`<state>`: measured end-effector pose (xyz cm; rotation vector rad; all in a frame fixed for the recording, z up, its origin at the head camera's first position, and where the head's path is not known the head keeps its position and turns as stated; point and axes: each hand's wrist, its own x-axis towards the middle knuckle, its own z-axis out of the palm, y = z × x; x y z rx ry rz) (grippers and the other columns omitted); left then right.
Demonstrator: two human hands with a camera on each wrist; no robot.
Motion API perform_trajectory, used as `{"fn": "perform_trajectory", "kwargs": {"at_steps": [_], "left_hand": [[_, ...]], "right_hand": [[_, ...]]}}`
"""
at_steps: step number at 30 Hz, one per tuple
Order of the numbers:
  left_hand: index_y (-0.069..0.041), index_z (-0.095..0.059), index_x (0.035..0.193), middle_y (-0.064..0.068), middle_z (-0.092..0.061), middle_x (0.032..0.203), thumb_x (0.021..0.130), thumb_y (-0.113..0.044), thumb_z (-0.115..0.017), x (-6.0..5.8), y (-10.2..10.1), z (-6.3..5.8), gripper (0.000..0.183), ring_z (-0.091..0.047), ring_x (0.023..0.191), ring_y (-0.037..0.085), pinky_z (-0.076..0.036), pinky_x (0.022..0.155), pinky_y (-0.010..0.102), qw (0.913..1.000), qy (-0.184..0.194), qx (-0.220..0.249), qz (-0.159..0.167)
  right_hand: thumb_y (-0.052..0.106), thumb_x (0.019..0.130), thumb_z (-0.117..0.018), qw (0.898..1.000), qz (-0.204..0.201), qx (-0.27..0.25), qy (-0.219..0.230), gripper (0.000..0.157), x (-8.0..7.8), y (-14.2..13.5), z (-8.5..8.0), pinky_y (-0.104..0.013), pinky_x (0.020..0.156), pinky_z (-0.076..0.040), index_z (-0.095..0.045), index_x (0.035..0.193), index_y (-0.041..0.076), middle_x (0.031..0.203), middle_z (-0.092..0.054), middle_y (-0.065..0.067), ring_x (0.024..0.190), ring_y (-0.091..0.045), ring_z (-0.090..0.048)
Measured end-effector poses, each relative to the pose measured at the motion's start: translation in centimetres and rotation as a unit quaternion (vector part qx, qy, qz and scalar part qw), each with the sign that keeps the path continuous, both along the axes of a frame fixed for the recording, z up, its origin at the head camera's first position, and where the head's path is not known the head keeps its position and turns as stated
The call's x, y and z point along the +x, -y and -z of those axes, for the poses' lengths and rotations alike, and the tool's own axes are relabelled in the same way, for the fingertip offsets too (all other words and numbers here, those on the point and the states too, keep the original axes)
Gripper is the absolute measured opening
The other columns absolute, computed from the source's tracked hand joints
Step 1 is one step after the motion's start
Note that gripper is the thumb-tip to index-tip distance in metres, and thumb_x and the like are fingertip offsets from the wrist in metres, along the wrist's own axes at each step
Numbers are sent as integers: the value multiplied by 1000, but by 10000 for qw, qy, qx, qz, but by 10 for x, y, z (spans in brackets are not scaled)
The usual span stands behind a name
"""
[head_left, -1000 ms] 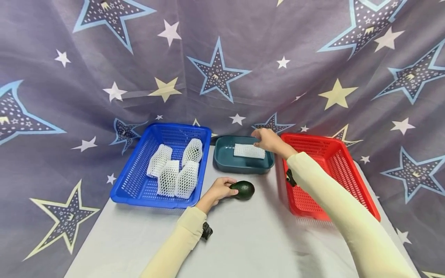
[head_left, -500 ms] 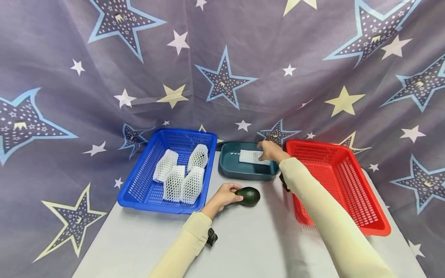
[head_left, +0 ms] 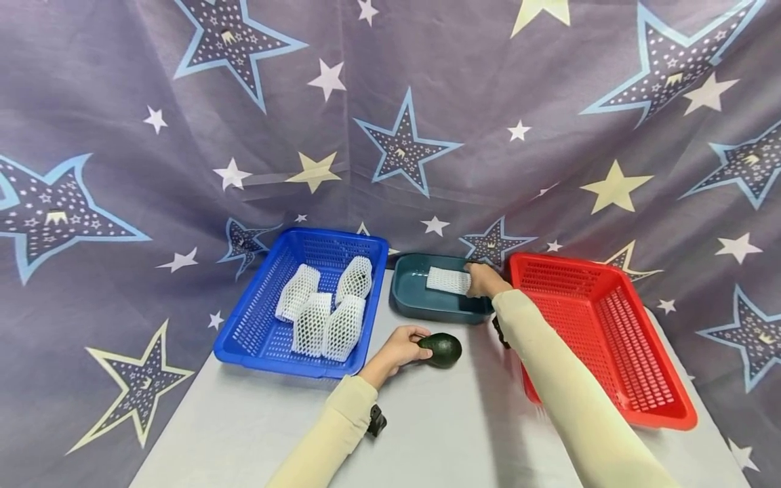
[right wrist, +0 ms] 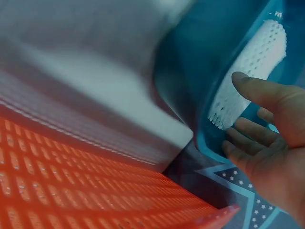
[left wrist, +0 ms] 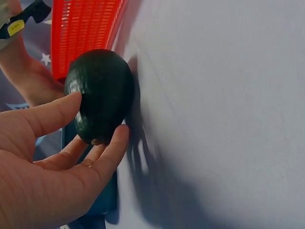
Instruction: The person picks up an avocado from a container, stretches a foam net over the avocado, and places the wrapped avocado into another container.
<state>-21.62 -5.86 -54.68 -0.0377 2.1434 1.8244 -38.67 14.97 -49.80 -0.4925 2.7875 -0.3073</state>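
Observation:
My left hand [head_left: 403,348] pinches a dark green avocado [head_left: 445,350] by its stem end, close over the white table; in the left wrist view the thumb and fingertips hold the avocado [left wrist: 102,93] from two sides. My right hand [head_left: 484,280] reaches into a teal tray [head_left: 436,314] at the right end of a white foam net sleeve [head_left: 447,280] lying flat inside. In the right wrist view, the thumb overlaps the foam net sleeve [right wrist: 252,62] and the relaxed fingers lie around its near end, with a gap between thumb and fingers.
A blue basket [head_left: 268,366] on the left holds several items in white foam nets [head_left: 344,329]. At the right stands a red basket [head_left: 610,339], partly behind my right sleeve [head_left: 567,379]. A star-patterned curtain [head_left: 366,135] hangs behind the table [head_left: 427,434].
My right hand has lowered into the teal tray to the foam net sleeve's right end. The left hand keeps its hold on the avocado. The head view has shifted slightly.

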Motion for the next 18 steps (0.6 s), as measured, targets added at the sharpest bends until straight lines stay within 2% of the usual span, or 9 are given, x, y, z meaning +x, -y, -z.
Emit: {"fn": "perform_trajectory", "kwargs": {"at_steps": [2,7,12,14,15,18], "left_hand": [[9,-64,123,25,-68,113,83,8,-74,0,0,0,42,-64,92,19,-57,80,28,10000,-11,-23,-19],[7,-64,124,24,-68,114,83,7,-75,0,-1,-2,42,-63,93,20,-55,80,27,9999,30,-100,-40],[7,-64,124,25,-68,115,83,7,-75,-1,0,-2,42,-64,96,21,-55,82,29,9999,0,-152,-24],[7,-64,124,24,-68,115,83,7,-75,-1,0,-1,42,-64,96,21,-55,83,29,9998,-11,-186,-24],[7,-64,124,25,-68,116,83,7,-75,-1,0,0,42,-64,96,22,-55,83,29,9998,-13,-196,-25],[6,-65,124,24,-68,116,83,6,-75,-2,0,2,42,-64,96,21,-55,82,29,9997,6,-232,-59]], "right_hand": [[6,82,-82,10000,26,-12,91,70,1,0,4,-48,101,-54,-51,142,-10,138,-58,-31,122,-41,-62],[11,82,-83,9998,76,77,137,50,2,1,10,-49,95,-56,-66,124,-8,124,-65,-28,114,-40,-63],[13,81,-84,9999,110,53,85,44,5,1,13,-49,94,-56,-68,119,-3,123,-63,-25,113,-37,-60],[6,80,-81,9999,86,-49,67,25,6,2,14,-40,80,-56,-66,98,0,98,-64,-17,94,-29,-61],[2,79,-78,9999,66,-100,52,19,6,2,15,-35,71,-51,-60,87,2,85,-59,-12,83,-25,-56],[-4,82,-70,9998,109,-110,-91,15,8,6,12,-33,65,-45,-58,85,4,82,-58,-10,76,-20,-50]]}}
